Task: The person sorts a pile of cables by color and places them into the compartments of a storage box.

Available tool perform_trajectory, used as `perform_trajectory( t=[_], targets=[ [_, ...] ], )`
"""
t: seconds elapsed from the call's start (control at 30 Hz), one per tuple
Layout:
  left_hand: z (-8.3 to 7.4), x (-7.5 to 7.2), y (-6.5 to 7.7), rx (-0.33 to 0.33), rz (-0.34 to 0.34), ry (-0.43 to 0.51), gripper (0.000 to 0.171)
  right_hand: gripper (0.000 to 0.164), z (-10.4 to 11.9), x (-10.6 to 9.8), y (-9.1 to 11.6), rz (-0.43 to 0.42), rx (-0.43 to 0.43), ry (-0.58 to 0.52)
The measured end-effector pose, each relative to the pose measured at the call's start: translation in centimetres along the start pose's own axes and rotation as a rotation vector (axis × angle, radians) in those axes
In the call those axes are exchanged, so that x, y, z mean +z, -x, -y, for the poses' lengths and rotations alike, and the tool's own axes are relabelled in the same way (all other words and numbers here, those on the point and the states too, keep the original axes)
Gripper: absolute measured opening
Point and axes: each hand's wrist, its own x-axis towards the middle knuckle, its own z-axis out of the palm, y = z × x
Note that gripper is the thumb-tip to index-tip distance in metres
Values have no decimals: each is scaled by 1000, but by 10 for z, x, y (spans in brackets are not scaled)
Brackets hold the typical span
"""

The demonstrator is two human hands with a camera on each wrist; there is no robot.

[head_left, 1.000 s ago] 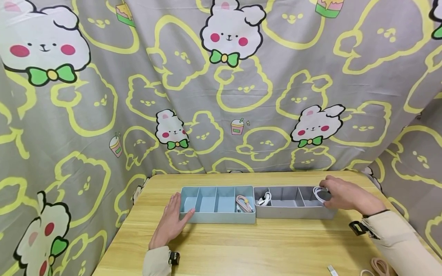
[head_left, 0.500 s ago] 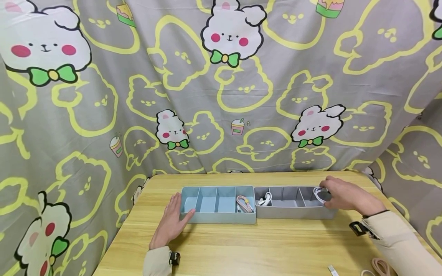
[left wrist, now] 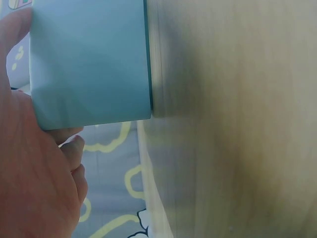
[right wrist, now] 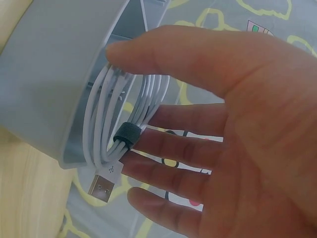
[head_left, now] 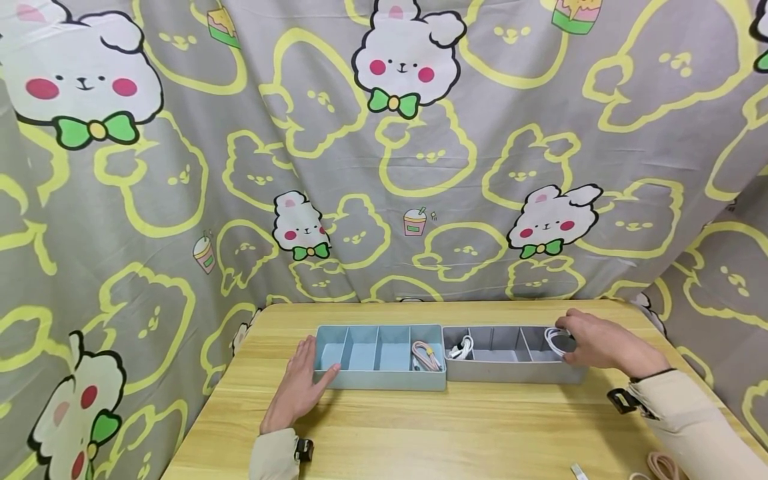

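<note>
My right hand (head_left: 609,343) is at the right end of the grey divided box (head_left: 510,372). Between thumb and fingers it holds a coiled white USB cable (head_left: 555,341), partly inside the end compartment. The right wrist view shows the coil's dark strap (right wrist: 128,135) and its USB plug (right wrist: 105,184) hanging past the rim. My left hand (head_left: 294,387) rests against the left end of the light-blue divided box (head_left: 384,381), thumb at its front corner. In the left wrist view, that box's plain end wall (left wrist: 91,64) hides part of the fingers.
A pink cable coil (head_left: 426,357) lies in the blue box's rightmost compartment. Another white cable (head_left: 462,348) sits in the grey box's leftmost one. Both boxes stand end to end on the wooden table (head_left: 420,427). At the front right lie a pinkish cable (head_left: 662,465) and a plug (head_left: 579,471).
The head view has shifted very slightly. Both hands, the boxes and the white USB cable keep practically the same places.
</note>
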Motion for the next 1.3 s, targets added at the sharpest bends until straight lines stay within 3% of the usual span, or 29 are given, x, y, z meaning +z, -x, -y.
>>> perform_trajectory(
  t=[0.27, 0.5, 0.87, 1.3],
  targets=[
    [0, 0, 0, 6, -14, 11, 96, 57, -1, 1, -1, 10, 2, 3],
    [1, 0, -1, -9, 16, 14, 98, 59, -2, 2, -2, 35, 8, 10],
    [1, -1, -1, -12, 19, 16, 98, 56, -1, 2, -3, 11, -4, 5],
    [-2, 0, 1, 0, -15, 14, 96, 55, -3, 2, 0, -3, -7, -1]
  ],
)
